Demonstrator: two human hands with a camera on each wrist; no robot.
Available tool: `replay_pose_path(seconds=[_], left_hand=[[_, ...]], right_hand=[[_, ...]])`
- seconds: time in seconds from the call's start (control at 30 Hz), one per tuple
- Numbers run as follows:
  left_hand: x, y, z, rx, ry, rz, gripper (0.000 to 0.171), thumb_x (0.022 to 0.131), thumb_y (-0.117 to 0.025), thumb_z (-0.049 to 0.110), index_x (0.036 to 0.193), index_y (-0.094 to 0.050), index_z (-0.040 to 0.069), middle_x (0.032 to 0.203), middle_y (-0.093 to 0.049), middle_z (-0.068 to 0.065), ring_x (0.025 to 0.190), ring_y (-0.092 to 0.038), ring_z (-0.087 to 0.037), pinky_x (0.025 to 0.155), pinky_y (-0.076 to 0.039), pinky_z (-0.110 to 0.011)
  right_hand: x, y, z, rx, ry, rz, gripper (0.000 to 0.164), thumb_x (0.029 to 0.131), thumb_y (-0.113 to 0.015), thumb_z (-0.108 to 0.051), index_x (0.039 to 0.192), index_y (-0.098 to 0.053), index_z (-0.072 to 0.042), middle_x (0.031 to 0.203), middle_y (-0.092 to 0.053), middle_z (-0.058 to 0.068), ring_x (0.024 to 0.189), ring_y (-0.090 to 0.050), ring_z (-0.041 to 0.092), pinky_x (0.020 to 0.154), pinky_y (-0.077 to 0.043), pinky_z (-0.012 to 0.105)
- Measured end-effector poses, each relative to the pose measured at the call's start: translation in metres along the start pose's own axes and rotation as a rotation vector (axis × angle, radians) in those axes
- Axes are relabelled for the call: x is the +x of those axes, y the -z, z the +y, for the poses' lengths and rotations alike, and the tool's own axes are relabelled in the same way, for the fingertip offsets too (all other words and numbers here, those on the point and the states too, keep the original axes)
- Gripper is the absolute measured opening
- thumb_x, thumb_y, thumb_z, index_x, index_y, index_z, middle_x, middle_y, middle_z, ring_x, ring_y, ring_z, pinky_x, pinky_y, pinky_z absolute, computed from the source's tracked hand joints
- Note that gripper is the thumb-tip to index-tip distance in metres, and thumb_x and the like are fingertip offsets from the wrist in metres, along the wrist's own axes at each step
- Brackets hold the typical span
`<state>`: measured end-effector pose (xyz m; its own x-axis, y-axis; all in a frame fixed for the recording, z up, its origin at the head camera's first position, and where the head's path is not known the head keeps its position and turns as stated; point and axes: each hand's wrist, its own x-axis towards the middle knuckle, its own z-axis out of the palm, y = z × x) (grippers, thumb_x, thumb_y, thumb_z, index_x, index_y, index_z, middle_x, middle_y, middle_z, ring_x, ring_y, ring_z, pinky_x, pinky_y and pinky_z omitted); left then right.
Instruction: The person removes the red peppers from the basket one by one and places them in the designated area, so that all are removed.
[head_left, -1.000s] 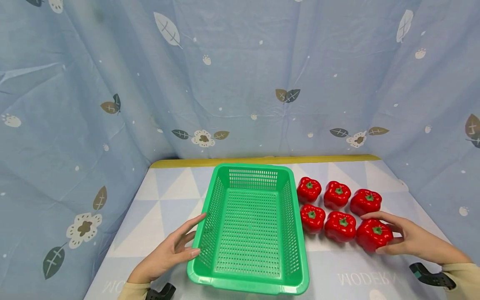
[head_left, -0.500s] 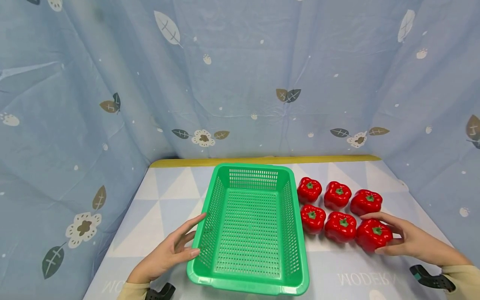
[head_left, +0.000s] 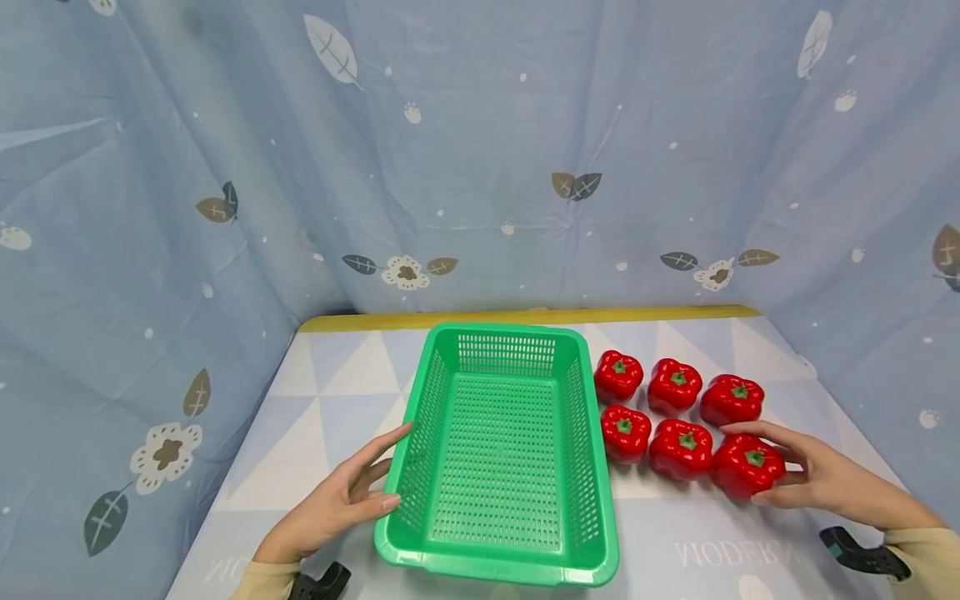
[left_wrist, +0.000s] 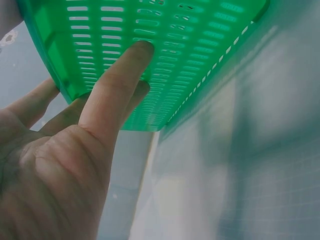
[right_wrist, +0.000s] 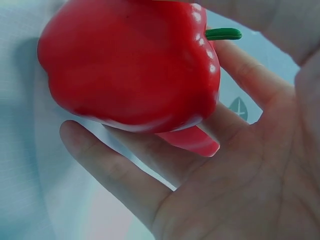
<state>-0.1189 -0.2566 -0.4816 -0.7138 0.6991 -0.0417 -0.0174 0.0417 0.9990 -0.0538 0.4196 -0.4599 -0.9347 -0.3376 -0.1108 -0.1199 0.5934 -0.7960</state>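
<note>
A green plastic basket (head_left: 498,562) with perforated walls stands in the middle of the table. My left hand (head_left: 330,508) touches its left side; the left wrist view shows extended fingers against the slotted outer wall (left_wrist: 172,60). On the basket's right lie several shiny red bell peppers with green stems, in two rows. My right hand (head_left: 817,475) holds the nearest, rightmost bell pepper (head_left: 746,469) between thumb and fingers. Close up, that pepper lies on its side with the stem toward my palm, and part of a second red pepper (right_wrist: 192,141) shows behind the fingers.
Another bell pepper (head_left: 681,450) sits just left of the held one, and one more pepper (head_left: 732,401) lies right behind it. A blue patterned curtain (head_left: 487,150) encloses the table (head_left: 300,450) at the back and sides. A yellow strip (head_left: 660,316) runs along the far edge.
Both hands, the basket and the peppers keep their places. Only the head view has tilted very slightly.
</note>
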Motion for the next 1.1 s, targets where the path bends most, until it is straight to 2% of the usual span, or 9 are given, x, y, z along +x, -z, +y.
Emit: replay_pose_path(seconds=[0.17, 0.4, 0.67, 0.9, 1.1], left_hand=[[0.0021, 0.0001, 0.0006, 0.013, -0.001, 0.002, 0.083, 0.112, -0.060, 0.004, 0.177, -0.017, 0.031, 0.183, 0.003, -0.009, 0.161, 0.001, -0.060, 0.120, -0.047, -0.037], [0.0017, 0.0003, 0.0010, 0.005, -0.029, -0.004, 0.083, 0.112, -0.060, 0.001, 0.178, -0.017, 0.029, 0.183, 0.003, -0.010, 0.160, 0.002, -0.061, 0.117, -0.050, -0.039], [-0.0005, -0.0007, -0.0002, 0.019, -0.012, 0.005, 0.083, 0.112, -0.061, 0.003, 0.177, -0.018, 0.030, 0.183, 0.002, -0.009, 0.161, 0.000, -0.060, 0.119, -0.047, -0.037], [0.0008, -0.0003, -0.0010, 0.022, -0.012, 0.008, 0.083, 0.112, -0.061, 0.003, 0.177, -0.018, 0.030, 0.183, 0.001, -0.009, 0.161, -0.001, -0.060, 0.120, -0.046, -0.038], [-0.0004, -0.0005, -0.0023, 0.017, -0.014, 0.009, 0.083, 0.112, -0.061, 0.003, 0.177, -0.018, 0.031, 0.183, 0.001, -0.008, 0.162, -0.002, -0.059, 0.120, -0.047, -0.038]], right_hand=[[-0.0011, 0.0011, -0.0013, 0.010, -0.036, 0.006, 0.086, 0.087, -0.090, -0.009, 0.162, -0.048, -0.010, 0.139, -0.052, -0.032, 0.117, -0.051, -0.013, 0.077, -0.066, 0.035], [0.0006, 0.0030, -0.0041, -0.046, 0.003, 0.032, 0.085, 0.087, -0.091, -0.011, 0.161, -0.050, -0.012, 0.141, -0.055, -0.030, 0.119, -0.053, -0.011, 0.077, -0.064, 0.032], [0.0015, 0.0003, -0.0036, -0.032, -0.012, 0.022, 0.087, 0.085, -0.092, -0.010, 0.161, -0.050, -0.011, 0.139, -0.052, -0.035, 0.119, -0.049, -0.015, 0.077, -0.065, 0.033], [0.0011, -0.0008, -0.0017, -0.020, -0.022, 0.011, 0.089, 0.084, -0.091, -0.010, 0.162, -0.048, -0.011, 0.139, -0.052, -0.032, 0.118, -0.049, -0.014, 0.077, -0.065, 0.034], [0.0013, -0.0009, -0.0028, -0.011, 0.002, 0.019, 0.088, 0.086, -0.091, -0.010, 0.163, -0.047, -0.010, 0.139, -0.053, -0.034, 0.119, -0.051, -0.013, 0.076, -0.066, 0.035]])
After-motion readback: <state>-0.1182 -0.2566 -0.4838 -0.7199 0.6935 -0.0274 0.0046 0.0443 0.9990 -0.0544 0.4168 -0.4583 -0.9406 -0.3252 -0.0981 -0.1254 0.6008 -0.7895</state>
